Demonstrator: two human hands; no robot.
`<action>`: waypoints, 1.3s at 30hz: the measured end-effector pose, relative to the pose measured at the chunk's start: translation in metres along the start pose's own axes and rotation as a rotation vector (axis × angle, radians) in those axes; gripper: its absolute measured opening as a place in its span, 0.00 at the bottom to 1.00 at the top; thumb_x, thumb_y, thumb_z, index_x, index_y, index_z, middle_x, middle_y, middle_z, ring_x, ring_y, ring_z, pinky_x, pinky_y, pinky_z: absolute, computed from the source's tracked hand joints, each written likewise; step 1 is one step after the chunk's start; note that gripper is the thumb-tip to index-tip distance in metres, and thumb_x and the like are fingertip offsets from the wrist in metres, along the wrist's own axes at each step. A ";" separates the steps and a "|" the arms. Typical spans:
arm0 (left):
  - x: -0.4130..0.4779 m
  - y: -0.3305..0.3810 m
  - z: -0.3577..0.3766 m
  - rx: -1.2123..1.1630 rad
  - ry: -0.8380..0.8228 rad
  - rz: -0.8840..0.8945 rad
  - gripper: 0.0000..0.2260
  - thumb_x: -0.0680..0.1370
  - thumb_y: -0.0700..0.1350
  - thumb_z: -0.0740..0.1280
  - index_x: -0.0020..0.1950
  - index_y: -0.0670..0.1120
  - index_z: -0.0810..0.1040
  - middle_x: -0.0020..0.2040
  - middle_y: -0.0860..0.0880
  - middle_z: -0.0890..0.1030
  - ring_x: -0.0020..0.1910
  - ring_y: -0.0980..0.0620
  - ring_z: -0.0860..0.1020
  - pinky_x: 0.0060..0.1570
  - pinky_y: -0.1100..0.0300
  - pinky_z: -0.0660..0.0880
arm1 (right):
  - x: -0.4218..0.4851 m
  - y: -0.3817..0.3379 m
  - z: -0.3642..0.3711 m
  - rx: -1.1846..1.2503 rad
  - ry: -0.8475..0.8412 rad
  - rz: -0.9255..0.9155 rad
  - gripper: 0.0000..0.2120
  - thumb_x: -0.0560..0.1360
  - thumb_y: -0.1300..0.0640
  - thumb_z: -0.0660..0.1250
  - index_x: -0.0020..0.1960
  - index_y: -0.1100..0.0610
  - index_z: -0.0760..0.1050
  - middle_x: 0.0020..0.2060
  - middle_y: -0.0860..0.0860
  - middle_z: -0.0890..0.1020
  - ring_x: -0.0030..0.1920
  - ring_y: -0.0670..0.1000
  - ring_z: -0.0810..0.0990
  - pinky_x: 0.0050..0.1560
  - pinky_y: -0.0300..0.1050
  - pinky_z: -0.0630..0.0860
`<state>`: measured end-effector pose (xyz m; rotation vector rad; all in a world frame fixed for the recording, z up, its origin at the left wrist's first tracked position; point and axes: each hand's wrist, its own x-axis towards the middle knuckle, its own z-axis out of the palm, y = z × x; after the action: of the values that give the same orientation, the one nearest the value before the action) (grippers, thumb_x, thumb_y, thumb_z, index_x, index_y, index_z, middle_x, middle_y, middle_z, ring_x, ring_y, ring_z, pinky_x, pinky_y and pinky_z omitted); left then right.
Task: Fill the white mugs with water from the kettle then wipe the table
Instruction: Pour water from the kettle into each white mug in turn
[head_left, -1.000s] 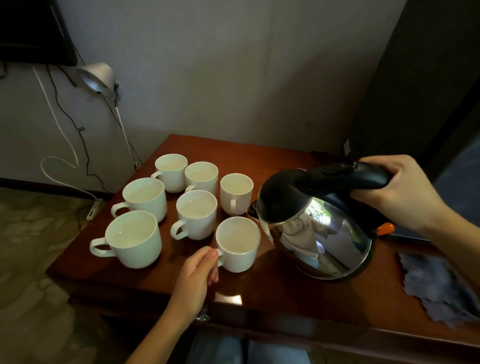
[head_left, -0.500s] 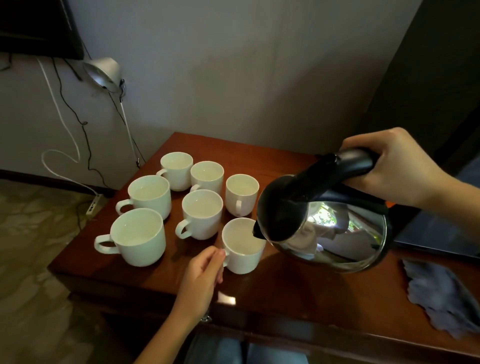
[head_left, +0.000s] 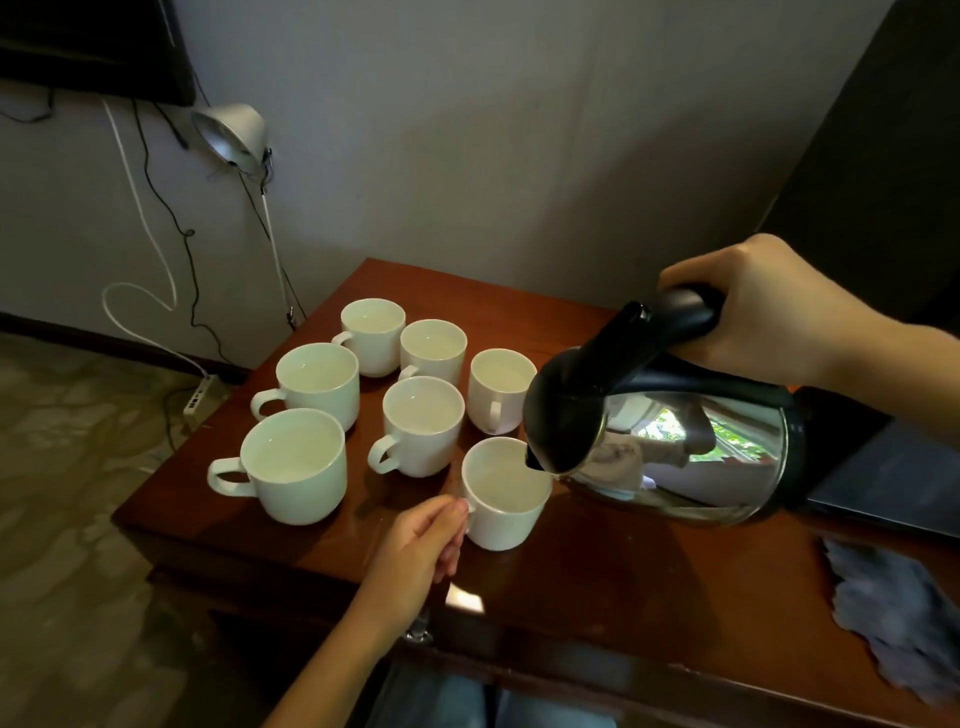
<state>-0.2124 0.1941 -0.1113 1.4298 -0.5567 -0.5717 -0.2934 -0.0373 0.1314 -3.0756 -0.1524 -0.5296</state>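
Several white mugs stand grouped on the left half of the brown table (head_left: 597, 582). My left hand (head_left: 423, 540) pinches the handle of the nearest mug (head_left: 506, 506). My right hand (head_left: 763, 306) grips the black handle of the steel kettle (head_left: 675, 447), which is tilted with its spout over that mug's rim. The other mugs, such as the big one at front left (head_left: 296, 465), look filled with water.
A grey cloth (head_left: 898, 618) lies at the table's right front. The kettle's dark base (head_left: 893, 478) sits behind the kettle at the right. A silver lamp (head_left: 231, 135) and cables hang by the wall on the left, with a power strip (head_left: 200, 397) on the floor.
The kettle has been lifted off its base, swung left and tipped so that its spout is over the nearest mug. My left hand has stayed on that mug's handle.
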 end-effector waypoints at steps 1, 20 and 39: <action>0.000 0.001 0.000 0.004 0.002 0.005 0.14 0.75 0.52 0.61 0.29 0.51 0.70 0.27 0.52 0.66 0.27 0.54 0.66 0.28 0.65 0.63 | 0.002 -0.001 0.000 -0.007 -0.008 -0.009 0.05 0.63 0.61 0.70 0.32 0.55 0.74 0.25 0.51 0.75 0.27 0.52 0.74 0.32 0.48 0.70; -0.002 0.004 0.005 -0.032 0.056 0.034 0.17 0.77 0.49 0.61 0.28 0.51 0.68 0.26 0.52 0.64 0.27 0.55 0.64 0.28 0.67 0.64 | 0.034 -0.013 -0.008 -0.097 -0.230 -0.034 0.04 0.63 0.50 0.63 0.34 0.50 0.72 0.27 0.46 0.75 0.31 0.51 0.75 0.34 0.53 0.75; -0.002 0.006 0.006 -0.040 0.061 -0.001 0.16 0.79 0.43 0.59 0.31 0.43 0.65 0.27 0.49 0.63 0.27 0.54 0.63 0.28 0.67 0.63 | 0.037 -0.028 -0.013 -0.130 -0.294 -0.012 0.11 0.66 0.53 0.67 0.30 0.45 0.67 0.27 0.45 0.73 0.31 0.49 0.74 0.35 0.51 0.75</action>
<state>-0.2179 0.1909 -0.1048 1.4049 -0.4938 -0.5356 -0.2658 -0.0069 0.1558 -3.2644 -0.1457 -0.0862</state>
